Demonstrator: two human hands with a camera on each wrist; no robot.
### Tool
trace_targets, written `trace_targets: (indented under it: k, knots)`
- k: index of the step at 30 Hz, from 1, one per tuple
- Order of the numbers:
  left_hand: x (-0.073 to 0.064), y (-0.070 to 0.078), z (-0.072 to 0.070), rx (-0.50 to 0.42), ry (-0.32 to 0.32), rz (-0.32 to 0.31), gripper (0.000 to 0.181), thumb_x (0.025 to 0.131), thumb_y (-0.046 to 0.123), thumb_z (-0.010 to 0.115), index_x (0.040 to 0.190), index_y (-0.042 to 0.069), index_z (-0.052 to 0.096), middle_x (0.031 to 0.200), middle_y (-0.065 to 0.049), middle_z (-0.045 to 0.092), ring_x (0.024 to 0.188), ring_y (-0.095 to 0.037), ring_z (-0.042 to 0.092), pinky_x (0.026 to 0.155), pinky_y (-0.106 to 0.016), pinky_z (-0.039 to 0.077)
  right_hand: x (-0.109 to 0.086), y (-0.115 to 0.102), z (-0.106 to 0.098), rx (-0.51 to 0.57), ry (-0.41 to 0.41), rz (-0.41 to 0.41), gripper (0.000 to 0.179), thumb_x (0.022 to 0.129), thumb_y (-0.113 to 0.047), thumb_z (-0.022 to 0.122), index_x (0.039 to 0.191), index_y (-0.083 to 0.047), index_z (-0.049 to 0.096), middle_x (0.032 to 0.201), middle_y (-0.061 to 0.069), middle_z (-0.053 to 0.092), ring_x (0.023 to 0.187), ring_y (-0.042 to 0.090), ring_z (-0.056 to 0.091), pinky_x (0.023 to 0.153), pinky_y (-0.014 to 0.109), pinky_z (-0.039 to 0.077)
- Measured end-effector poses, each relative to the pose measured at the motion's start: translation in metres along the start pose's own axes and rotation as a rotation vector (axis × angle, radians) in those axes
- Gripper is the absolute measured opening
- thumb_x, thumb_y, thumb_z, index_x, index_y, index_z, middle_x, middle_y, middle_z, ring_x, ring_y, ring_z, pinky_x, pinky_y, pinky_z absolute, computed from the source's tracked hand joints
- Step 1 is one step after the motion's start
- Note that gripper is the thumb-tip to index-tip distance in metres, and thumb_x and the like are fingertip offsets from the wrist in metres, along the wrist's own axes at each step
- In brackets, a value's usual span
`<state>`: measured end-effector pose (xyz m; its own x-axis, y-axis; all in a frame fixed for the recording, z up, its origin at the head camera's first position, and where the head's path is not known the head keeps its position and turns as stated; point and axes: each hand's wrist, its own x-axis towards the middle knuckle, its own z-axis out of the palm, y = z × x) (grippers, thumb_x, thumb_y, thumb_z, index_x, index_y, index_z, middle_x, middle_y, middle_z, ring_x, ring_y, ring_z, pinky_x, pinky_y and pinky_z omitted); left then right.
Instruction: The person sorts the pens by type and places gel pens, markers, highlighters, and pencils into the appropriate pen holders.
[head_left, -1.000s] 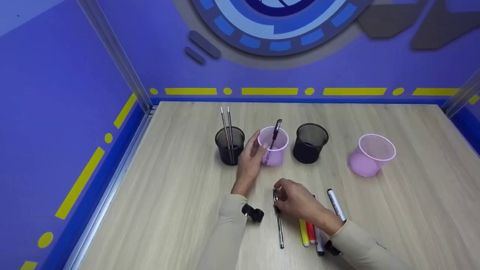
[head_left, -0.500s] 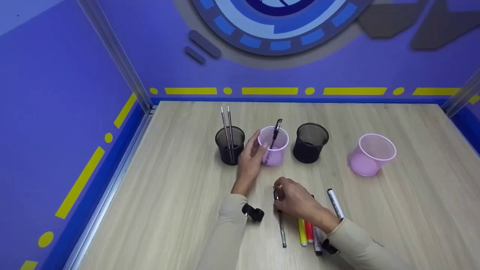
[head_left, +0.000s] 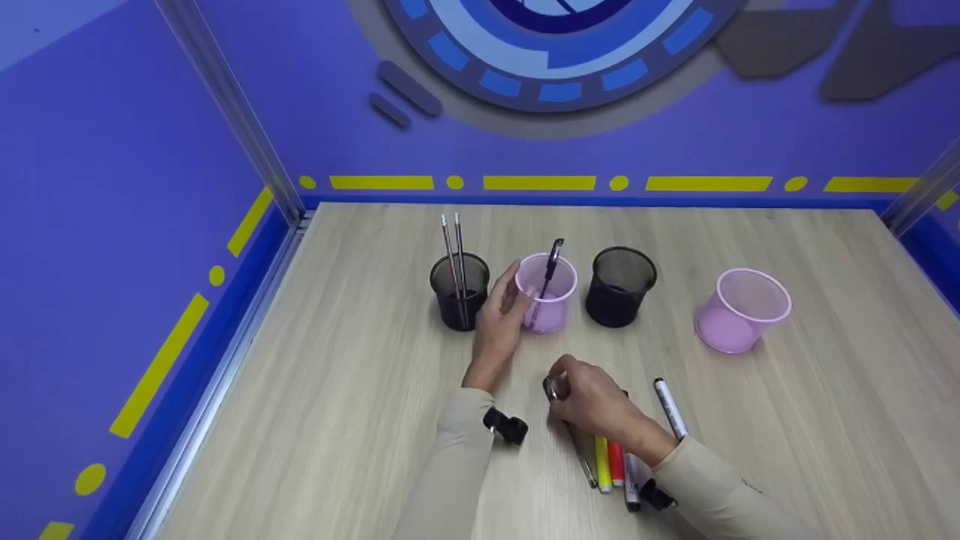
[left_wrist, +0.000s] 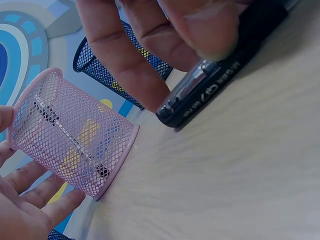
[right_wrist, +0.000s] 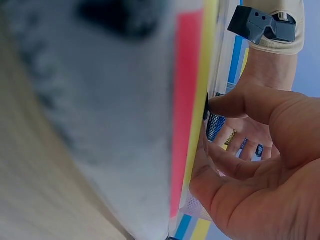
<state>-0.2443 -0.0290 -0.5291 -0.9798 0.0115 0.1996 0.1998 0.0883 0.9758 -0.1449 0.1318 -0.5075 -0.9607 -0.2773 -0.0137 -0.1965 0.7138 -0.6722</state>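
Note:
My left hand holds the near-left side of a pink mesh pen cup, thumb on the front and fingers around its left side. A black-capped gel pen stands leaning inside that cup. Lower down, my right hand pinches a second gel pen by its black cap end, between thumb and fingers. Its clear barrel slants down toward a yellow marker, close over the tabletop. Beside the yellow marker lie a red marker and a white-barrelled marker, partly under my right wrist.
Left of my left hand, a black mesh cup holds two pencils. Another black mesh cup stands right of the held one, and a second pink cup farther right. A white marker with a black cap lies by my right forearm.
The pen in my right hand has turned, its lower end swinging right toward the yellow marker. My left hand stays on the pink cup.

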Motion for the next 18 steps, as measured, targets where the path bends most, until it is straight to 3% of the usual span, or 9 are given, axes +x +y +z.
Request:
trace_targets:
  k: [12,18]
  knots:
    - [-0.0011,-0.0013,-0.0008,-0.045,-0.029,0.015,0.056,0.107,0.028,0.065,0.160,0.015,0.050,0.156,-0.009,0.055,0.144,-0.019,0.051,0.119,-0.028,0.038,0.0035,0.0005,-0.0049,0.104,-0.073,0.142,0.035,0.074,0.004,0.079,0.105,-0.004,0.064,0.078,0.001,0.063,0.068,0.016,0.058,0.058,0.030,0.048]
    - [-0.0009,-0.0009,-0.0009,-0.030,-0.021,0.011,0.057,0.106,0.029,0.066,0.159,0.016,0.051,0.154,-0.009,0.057,0.142,-0.019,0.053,0.119,-0.029,0.039,0.0046,0.0039,-0.0080,0.189,-0.043,0.105,0.030,0.076,0.004,0.074,0.104,-0.002,0.064,0.080,0.001,0.062,0.069,0.013,0.058,0.057,0.026,0.048]
